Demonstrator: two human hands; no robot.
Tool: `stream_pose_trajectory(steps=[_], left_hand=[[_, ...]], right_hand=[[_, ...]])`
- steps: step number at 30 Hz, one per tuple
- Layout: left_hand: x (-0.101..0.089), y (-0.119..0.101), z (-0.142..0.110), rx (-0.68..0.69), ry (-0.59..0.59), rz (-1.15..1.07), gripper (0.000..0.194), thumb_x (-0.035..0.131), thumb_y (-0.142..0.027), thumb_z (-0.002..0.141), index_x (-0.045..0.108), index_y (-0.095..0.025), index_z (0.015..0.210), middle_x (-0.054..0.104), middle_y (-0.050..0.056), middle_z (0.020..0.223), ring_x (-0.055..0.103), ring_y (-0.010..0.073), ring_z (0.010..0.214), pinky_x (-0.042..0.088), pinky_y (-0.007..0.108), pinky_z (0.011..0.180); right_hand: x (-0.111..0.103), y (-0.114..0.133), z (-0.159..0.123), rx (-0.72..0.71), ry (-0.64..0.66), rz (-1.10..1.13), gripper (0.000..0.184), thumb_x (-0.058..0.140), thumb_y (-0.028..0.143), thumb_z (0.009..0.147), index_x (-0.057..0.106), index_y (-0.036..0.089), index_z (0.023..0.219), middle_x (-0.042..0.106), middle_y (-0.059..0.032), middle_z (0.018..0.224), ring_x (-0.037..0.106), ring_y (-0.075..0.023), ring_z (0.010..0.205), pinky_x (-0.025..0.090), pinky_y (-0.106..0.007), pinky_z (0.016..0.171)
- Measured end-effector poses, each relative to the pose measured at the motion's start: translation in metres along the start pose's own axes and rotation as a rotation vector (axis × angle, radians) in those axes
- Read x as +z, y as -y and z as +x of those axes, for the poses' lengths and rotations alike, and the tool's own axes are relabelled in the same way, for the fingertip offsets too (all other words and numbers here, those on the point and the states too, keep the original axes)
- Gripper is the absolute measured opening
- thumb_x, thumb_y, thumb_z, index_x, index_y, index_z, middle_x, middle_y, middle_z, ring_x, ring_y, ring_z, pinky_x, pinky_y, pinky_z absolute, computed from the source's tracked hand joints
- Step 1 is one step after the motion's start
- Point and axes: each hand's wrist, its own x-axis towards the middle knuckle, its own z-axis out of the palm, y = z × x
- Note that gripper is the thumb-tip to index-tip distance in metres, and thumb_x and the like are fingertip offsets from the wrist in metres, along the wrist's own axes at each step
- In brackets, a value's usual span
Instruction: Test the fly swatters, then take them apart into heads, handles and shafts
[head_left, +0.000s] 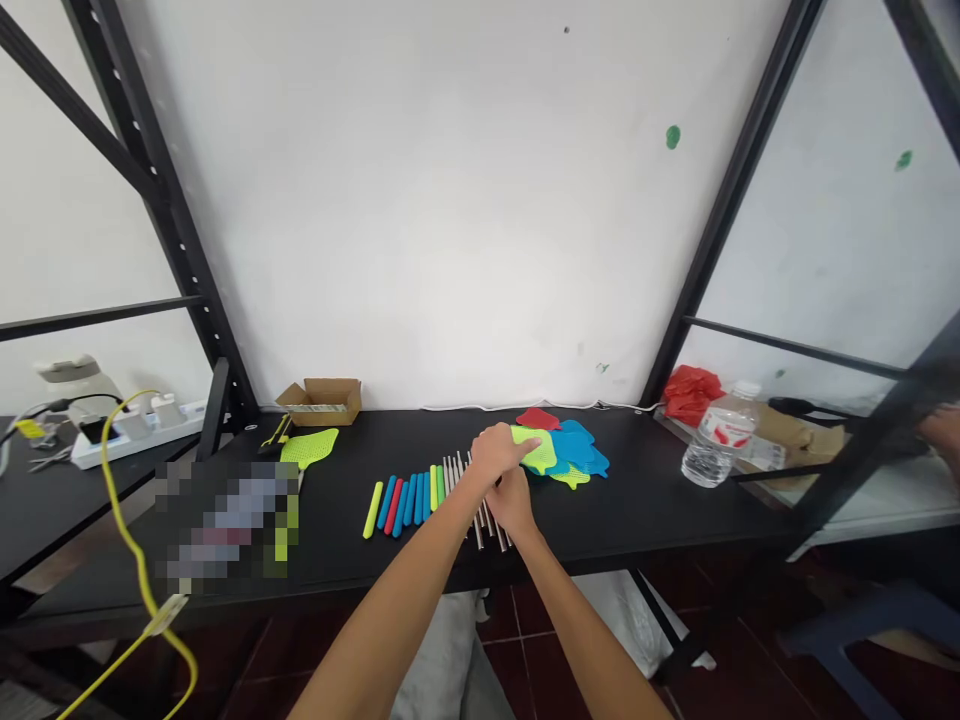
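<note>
On my feed the left hand sits mid-bench, its fingers closed up narrow and lying on a lime plastic fly-swatter head, at the edge of a pile of blue swatter heads. The right hand lies just below it. Its fingers are hidden, so I cannot tell their state, though it seems to be over a row of metal rods. On the black bench, coloured plastic handles lie at nine o'clock, and a second lime head and a cardboard box at ten. A water bottle stands off the bench at three.
</note>
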Motion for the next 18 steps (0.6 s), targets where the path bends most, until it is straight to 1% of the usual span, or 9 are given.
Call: stream_pose_trajectory(steps=[2,5,7,9,10,11,13,15,18], left_hand=[[-0.014,0.019,-0.011,-0.011,-0.046,0.053,0.048,0.053,-0.059,0.081,0.071,-0.016,0.090,0.068,0.011,0.083,0.064,0.0259,0.084,0.040,0.028,0.067],[-0.055,0.073,-0.040,-0.047,-0.147,0.216,0.046,0.046,-0.052,0.087,0.067,-0.020,0.111,0.068,0.010,0.100,0.063,0.0248,0.094,0.042,0.030,0.077],[-0.087,0.117,-0.066,-0.159,-0.212,0.392,0.042,0.044,-0.047,0.088,0.067,-0.021,0.112,0.068,0.009,0.103,0.063,0.0253,0.094,0.044,0.031,0.078],[-0.115,0.156,-0.092,-0.334,-0.256,0.566,0.041,0.045,-0.044,0.088,0.065,-0.019,0.114,0.066,0.013,0.110,0.062,0.0291,0.100,0.045,0.034,0.080],[-0.125,0.172,-0.104,-0.418,-0.260,0.648,0.042,0.045,-0.044,0.087,0.063,-0.017,0.115,0.065,0.015,0.112,0.061,0.0322,0.103,0.045,0.038,0.081],[-0.131,0.183,-0.114,-0.492,-0.211,0.688,0.043,0.046,-0.046,0.087,0.063,-0.016,0.113,0.065,0.016,0.110,0.061,0.0347,0.102,0.046,0.040,0.080],[-0.133,0.195,-0.129,-0.596,-0.099,0.706,0.042,0.048,-0.047,0.086,0.063,-0.015,0.109,0.066,0.018,0.103,0.063,0.0375,0.098,0.047,0.043,0.077],[-0.125,0.193,-0.136,-0.609,-0.042,0.690,0.035,0.049,-0.042,0.087,0.061,-0.015,0.107,0.067,0.016,0.100,0.064,0.0359,0.094,0.048,0.042,0.075],[-0.107,0.178,-0.140,-0.552,-0.098,0.693,0.028,0.044,-0.028,0.089,0.057,-0.017,0.112,0.062,0.015,0.109,0.063,0.0321,0.098,0.047,0.037,0.074]], right_hand=[[0.000,-0.001,0.000,-0.002,0.006,0.010,0.026,0.050,0.024,0.083,0.070,0.018,0.100,0.068,-0.0111,0.102,0.060,-0.0288,0.103,0.045,-0.039,0.087],[0.001,-0.001,0.000,0.032,0.028,0.020,0.025,0.053,0.024,0.081,0.071,0.018,0.097,0.067,-0.0112,0.109,0.059,-0.0266,0.106,0.041,-0.040,0.097],[0.001,0.000,0.001,0.064,0.044,0.030,0.025,0.053,0.025,0.081,0.071,0.018,0.097,0.067,-0.0108,0.110,0.058,-0.0259,0.106,0.040,-0.039,0.098],[0.002,0.001,0.001,0.092,0.057,0.036,0.026,0.052,0.027,0.082,0.071,0.019,0.097,0.067,-0.0098,0.110,0.059,-0.0255,0.106,0.040,-0.038,0.097],[0.003,0.002,0.002,0.103,0.064,0.035,0.026,0.052,0.028,0.082,0.072,0.019,0.097,0.067,-0.0092,0.110,0.059,-0.0254,0.106,0.041,-0.037,0.096],[0.004,0.004,0.003,0.113,0.069,0.031,0.026,0.051,0.029,0.083,0.072,0.020,0.096,0.067,-0.0087,0.110,0.059,-0.0255,0.105,0.041,-0.037,0.095],[0.007,0.006,0.006,0.126,0.078,0.023,0.026,0.051,0.030,0.083,0.072,0.021,0.094,0.068,-0.0079,0.109,0.060,-0.0256,0.103,0.042,-0.037,0.093],[0.011,0.009,0.009,0.125,0.082,0.019,0.026,0.050,0.029,0.082,0.073,0.022,0.093,0.068,-0.0075,0.108,0.061,-0.0259,0.101,0.043,-0.037,0.091],[0.019,0.012,0.014,0.106,0.085,0.018,0.027,0.050,0.028,0.081,0.073,0.022,0.093,0.069,-0.0075,0.107,0.061,-0.0262,0.101,0.043,-0.037,0.090]])
